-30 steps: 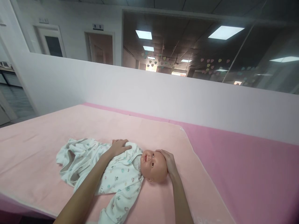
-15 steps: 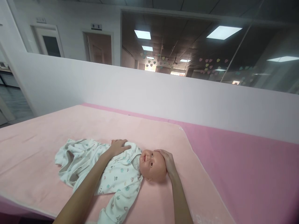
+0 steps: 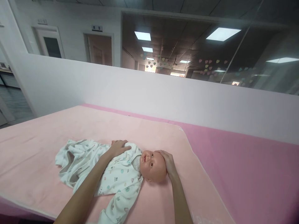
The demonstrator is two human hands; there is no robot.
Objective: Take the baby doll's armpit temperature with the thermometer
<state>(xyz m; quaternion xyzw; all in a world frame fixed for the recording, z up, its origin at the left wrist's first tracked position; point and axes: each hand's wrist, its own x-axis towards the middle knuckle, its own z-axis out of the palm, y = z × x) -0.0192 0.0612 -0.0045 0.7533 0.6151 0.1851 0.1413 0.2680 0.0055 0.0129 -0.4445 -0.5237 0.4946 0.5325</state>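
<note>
A baby doll (image 3: 153, 168) lies on its back, its head toward the right. It wears a white printed baby outfit (image 3: 116, 179), whose loose legs spread out to the left. My left hand (image 3: 119, 148) rests flat on the doll's chest, fingers stretched over the cloth. Against the top of the doll's head lies my right hand (image 3: 167, 160), its open palm curved along the crown. The doll's far arm is mostly hidden beside my left hand; one sleeve stretches toward me.
Under the doll is a light pink pad (image 3: 58, 127) on a darker pink mat (image 3: 245, 168). A low white wall (image 3: 149, 91) runs along the back, with a window (image 3: 187, 46) above it. At the left, floor (image 3: 15, 102) shows past the wall's end.
</note>
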